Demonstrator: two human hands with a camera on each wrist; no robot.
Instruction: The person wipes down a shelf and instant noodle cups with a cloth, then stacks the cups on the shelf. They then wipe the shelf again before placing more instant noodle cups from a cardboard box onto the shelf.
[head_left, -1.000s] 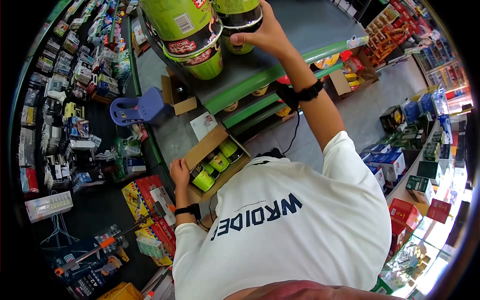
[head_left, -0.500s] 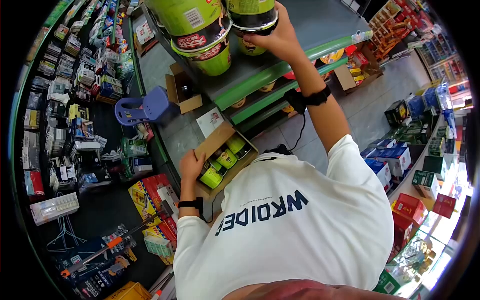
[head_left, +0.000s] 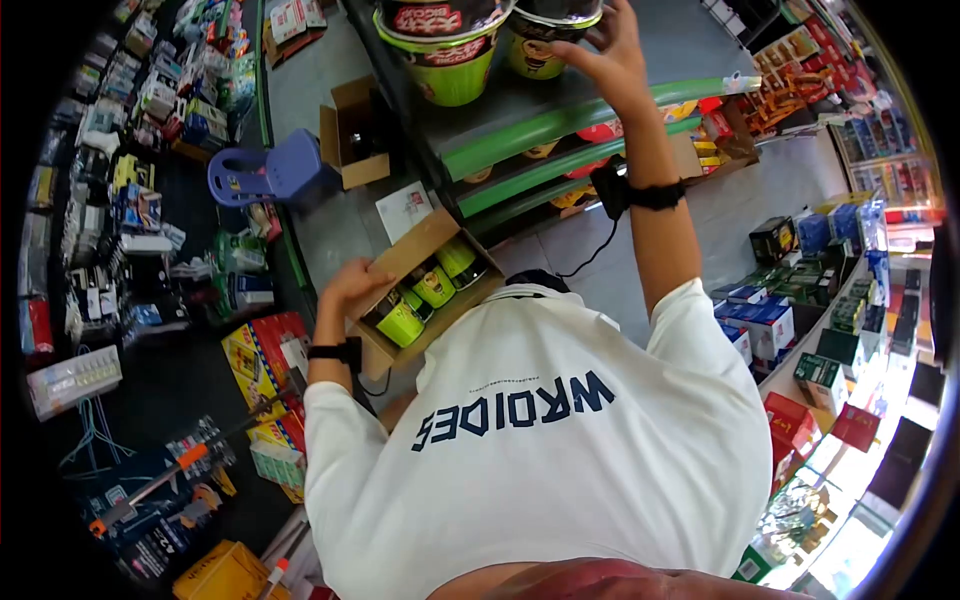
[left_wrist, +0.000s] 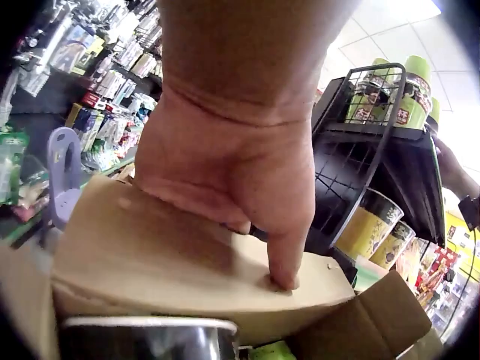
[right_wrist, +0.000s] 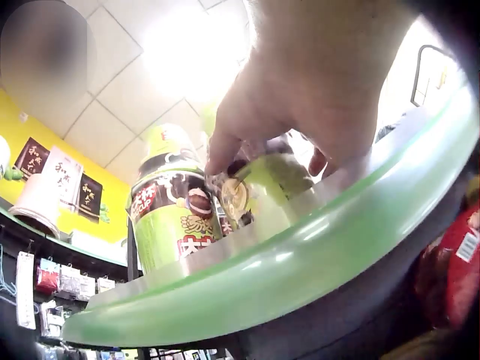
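My left hand (head_left: 350, 283) grips the raised side of an open cardboard box (left_wrist: 187, 270), its thumb pressed on the board in the left wrist view. Several green-and-black instant noodle cups (head_left: 435, 287) lie inside the box. On the grey shelf top, my right hand (head_left: 615, 65) holds the lower cup (head_left: 535, 58) of a stack low on its side. In the right wrist view my thumb and fingertips lie on either side of that noodle cup (right_wrist: 270, 187). Left of it stands another stack of green noodle cups (head_left: 450, 75); the tops of both stacks are cut off in the head view.
A green rail (head_left: 540, 140) edges the shelf, with stocked tiers below. Beyond the box are a purple chair (head_left: 285, 165) and another open carton (head_left: 355, 135). Crowded goods racks (head_left: 130, 220) line the left; stacked boxes (head_left: 765, 325) stand on the right. A cable hangs from my right wrist.
The head view has shifted, so the noodle cups sit higher in it. My right fingers have come into view beside the lower cup. My left hand stays on the box.
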